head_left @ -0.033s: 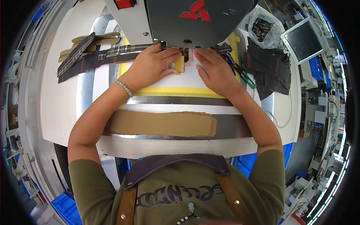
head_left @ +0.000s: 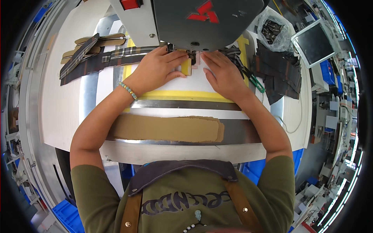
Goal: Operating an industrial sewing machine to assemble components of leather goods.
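A dark plaid fabric strip (head_left: 126, 57) with a pale stripe lies on the counter (head_left: 58, 116), running from the left toward the needle area of a sewing machine head (head_left: 206, 25); its inner end passes out of sight behind the left hand (head_left: 157, 69). That hand is laid palm down, fingers straight and side by side, thumb spread away from them. Its fingertips and thumb tip reach a small yellow block (head_left: 187, 68) near the needle area; whether they press on it is unclear. The right hand (head_left: 225, 73) also faces down, fingers extended and thumb apart, with its fingertips just right of the needle area. Neither hand is visibly closed around anything.

Behind the right hand sits a crumpled bunch of plaid fabric (head_left: 232, 54), with green-handled snips (head_left: 254, 82) beside it. A band of yellow tape (head_left: 186, 95) crosses in front of both hands. Nearer the body, overlapping tan strips (head_left: 167, 127) with ragged right ends lie on a metal plate (head_left: 244, 131).

At the far left, tan rounded pieces (head_left: 112, 42) are stacked near the plaid strip. To the right lie overlapping dark fabric panels (head_left: 278, 72); beyond them stand a clear plastic bag (head_left: 274, 31) of small dark pieces and a tilted screen (head_left: 315, 40) with a pale frame.
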Motion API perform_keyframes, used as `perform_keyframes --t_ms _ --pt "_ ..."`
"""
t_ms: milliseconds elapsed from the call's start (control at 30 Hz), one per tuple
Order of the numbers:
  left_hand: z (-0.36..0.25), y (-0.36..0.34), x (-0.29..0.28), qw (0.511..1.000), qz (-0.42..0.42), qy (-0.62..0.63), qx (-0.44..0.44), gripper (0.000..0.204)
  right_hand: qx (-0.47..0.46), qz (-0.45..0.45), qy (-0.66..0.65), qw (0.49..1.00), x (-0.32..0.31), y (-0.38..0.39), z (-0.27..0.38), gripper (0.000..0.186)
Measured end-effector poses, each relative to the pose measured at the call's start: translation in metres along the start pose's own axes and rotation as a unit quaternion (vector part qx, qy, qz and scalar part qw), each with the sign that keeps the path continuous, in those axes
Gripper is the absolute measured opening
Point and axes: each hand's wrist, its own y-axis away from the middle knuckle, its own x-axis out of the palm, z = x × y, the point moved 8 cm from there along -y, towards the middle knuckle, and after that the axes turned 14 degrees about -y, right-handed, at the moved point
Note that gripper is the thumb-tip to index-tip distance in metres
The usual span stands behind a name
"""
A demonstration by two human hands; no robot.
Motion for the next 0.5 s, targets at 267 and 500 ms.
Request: perform_keyframes --t_ms 267,500 --pt "0.003 -0.001 0.003 1.0 -0.003 0.005 0.003 0.057 0.022 0.003 -0.005 1.0 0.001 -0.003 -0.006 0.041" --pt "0.007 -0.003 0.005 1.0 0.016 0.0 -0.004 0.052 0.016 0.006 0.004 1.0 0.001 -0.006 -0.009 0.042"
